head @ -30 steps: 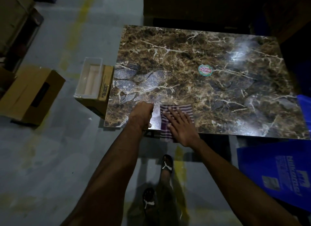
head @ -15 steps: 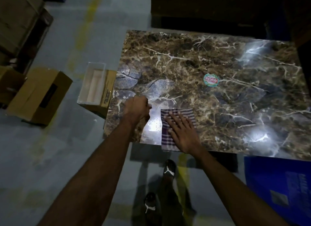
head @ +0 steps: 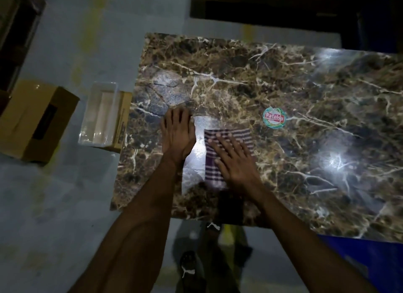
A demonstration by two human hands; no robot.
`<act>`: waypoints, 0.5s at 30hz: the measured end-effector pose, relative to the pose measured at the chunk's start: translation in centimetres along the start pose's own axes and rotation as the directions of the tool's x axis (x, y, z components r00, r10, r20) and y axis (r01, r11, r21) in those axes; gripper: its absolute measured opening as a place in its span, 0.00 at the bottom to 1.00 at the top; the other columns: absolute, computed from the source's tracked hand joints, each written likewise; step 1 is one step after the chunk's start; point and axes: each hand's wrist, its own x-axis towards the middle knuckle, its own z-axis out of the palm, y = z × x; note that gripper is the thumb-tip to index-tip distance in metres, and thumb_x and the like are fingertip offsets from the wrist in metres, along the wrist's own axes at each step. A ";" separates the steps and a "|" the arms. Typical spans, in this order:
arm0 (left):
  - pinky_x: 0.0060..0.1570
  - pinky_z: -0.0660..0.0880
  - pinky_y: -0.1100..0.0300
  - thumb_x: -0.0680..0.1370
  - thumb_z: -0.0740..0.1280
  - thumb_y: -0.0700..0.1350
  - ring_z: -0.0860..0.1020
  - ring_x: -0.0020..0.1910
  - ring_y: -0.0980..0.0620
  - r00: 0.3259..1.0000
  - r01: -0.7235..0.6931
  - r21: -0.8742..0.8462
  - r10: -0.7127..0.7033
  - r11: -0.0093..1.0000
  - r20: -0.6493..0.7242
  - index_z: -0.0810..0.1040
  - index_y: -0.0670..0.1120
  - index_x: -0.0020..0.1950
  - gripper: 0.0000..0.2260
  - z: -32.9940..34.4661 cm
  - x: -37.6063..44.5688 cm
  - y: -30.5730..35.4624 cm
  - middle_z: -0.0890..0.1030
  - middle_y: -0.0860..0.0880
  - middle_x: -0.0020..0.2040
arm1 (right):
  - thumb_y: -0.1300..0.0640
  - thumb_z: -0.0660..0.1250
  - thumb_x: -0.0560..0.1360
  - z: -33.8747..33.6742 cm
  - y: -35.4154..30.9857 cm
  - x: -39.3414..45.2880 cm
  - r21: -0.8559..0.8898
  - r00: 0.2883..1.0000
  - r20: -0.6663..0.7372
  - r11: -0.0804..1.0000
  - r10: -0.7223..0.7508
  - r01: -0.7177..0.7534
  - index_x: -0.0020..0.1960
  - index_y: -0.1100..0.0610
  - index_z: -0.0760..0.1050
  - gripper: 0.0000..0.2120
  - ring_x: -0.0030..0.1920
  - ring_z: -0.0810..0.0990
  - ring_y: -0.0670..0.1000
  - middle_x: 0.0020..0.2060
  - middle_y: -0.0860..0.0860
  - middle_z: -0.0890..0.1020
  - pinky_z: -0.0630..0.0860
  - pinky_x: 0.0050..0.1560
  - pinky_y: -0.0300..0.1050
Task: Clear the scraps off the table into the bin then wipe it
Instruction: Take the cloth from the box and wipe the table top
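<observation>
I see the checked cloth (head: 226, 153) lying flat on the marble table (head: 283, 92), near its front edge and left of the middle. The right hand (head: 234, 162) lies spread on top of it, fingers straight, pressing it down so it can be dragged as a wipe. The left hand (head: 177, 135) rests flat on the bare top just beside it, fingers straight, I judge to brace. No scraps show, so wiping looks to be the step in hand. The clear bin (head: 99, 118) sits on a box (head: 122, 122) against the table's left end, within easy sweep. A round sticker (head: 274, 118) lies beyond the cloth.
</observation>
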 end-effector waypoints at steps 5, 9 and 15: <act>0.80 0.50 0.45 0.87 0.50 0.51 0.54 0.83 0.49 0.996 -0.042 0.006 0.042 0.999 0.074 0.59 0.52 0.83 0.23 0.4 0.7 -0.5 0.58 0.52 0.83 | 0.44 0.48 0.88 -0.9 1.2 5.9 0.052 0.978 -0.025 0.978 0.206 -0.204 0.85 0.47 0.49 0.27 0.85 0.47 0.55 0.85 0.49 0.52 0.49 0.82 0.59; 0.80 0.49 0.43 0.87 0.50 0.51 0.52 0.83 0.50 0.993 -0.032 -0.003 0.032 0.999 0.112 0.56 0.54 0.83 0.23 0.3 0.8 -0.7 0.56 0.53 0.84 | 0.45 0.48 0.88 -0.5 -0.5 9.1 0.058 0.977 -0.036 0.976 0.212 -0.210 0.85 0.48 0.49 0.27 0.85 0.46 0.56 0.85 0.50 0.51 0.47 0.83 0.59; 0.81 0.47 0.43 0.87 0.52 0.51 0.50 0.83 0.51 0.991 -0.030 -0.062 0.038 0.998 0.130 0.56 0.55 0.84 0.24 0.2 1.0 -0.8 0.55 0.53 0.84 | 0.45 0.52 0.87 -0.9 1.9 5.3 0.006 0.998 0.050 0.999 0.049 -0.049 0.85 0.44 0.50 0.28 0.84 0.49 0.55 0.84 0.48 0.53 0.52 0.82 0.60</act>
